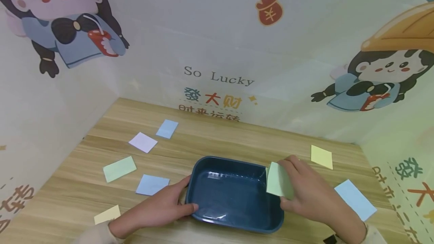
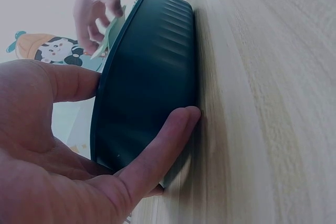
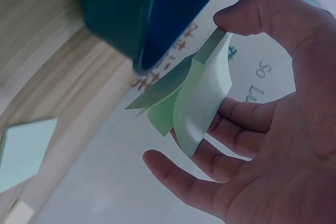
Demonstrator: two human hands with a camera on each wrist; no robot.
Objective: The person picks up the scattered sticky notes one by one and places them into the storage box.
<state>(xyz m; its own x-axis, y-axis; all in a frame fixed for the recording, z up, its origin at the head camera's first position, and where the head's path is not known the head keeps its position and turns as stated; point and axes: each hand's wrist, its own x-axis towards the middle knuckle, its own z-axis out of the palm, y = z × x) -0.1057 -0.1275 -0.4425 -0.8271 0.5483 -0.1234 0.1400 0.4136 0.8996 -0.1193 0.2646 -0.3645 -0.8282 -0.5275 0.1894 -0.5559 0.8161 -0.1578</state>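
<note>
A dark blue rectangular plastic tray (image 1: 234, 195) rests on the wooden table, its inside bare in the head view. My left hand (image 1: 162, 204) grips its left end, thumb over the rim and fingers against the outer wall (image 2: 152, 72). Above the tray's right end, my right hand (image 1: 305, 191) pinches a few light green paper notes (image 1: 278, 180) between thumb and fingers. In the right wrist view these notes (image 3: 202, 103) are bent and fanned apart, with the little finger held away from them. How many notes there are cannot be told.
Left of the tray lie several loose notes: blue (image 1: 167, 128), lilac (image 1: 143, 142), green (image 1: 119, 169), another blue (image 1: 152, 185) and pale yellow (image 1: 107, 214). To the right lie a yellow note (image 1: 321, 156) and a light blue one (image 1: 355, 199). Printed white cloth walls (image 1: 217, 40) enclose the table.
</note>
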